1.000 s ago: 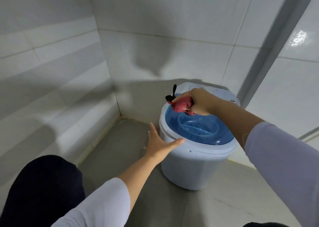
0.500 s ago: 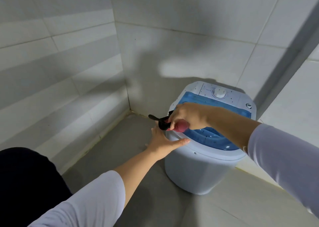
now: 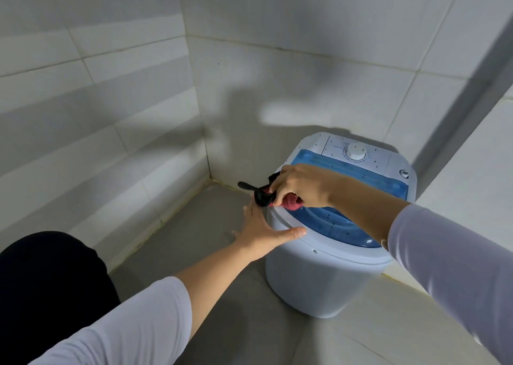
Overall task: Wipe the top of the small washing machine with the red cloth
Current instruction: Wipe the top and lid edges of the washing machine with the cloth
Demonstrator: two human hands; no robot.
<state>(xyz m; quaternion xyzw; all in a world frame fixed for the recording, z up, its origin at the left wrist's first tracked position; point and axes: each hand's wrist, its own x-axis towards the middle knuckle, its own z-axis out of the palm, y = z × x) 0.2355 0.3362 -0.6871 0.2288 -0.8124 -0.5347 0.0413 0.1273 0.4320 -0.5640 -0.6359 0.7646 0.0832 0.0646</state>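
Observation:
The small washing machine (image 3: 322, 275) is white with a translucent blue lid (image 3: 338, 223) and a white dial (image 3: 356, 151) at its back. It stands on the floor in a tiled corner. My right hand (image 3: 302, 184) is closed on the red cloth (image 3: 291, 200), which has black parts sticking out to the left. The cloth presses on the machine's left front rim. My left hand (image 3: 263, 228) lies flat against the machine's left side, with its thumb along the rim. Small dark specks dot the lid and control panel.
White tiled walls (image 3: 111, 114) meet in a corner just left of and behind the machine. The grey floor (image 3: 200, 231) spreads to the left and front. My dark-clad knee (image 3: 47, 287) shows at the lower left.
My right hand has drawn the cloth from the lid's back left to the left front rim. The control panel and dial have come into sight. My left hand stays on the machine's side.

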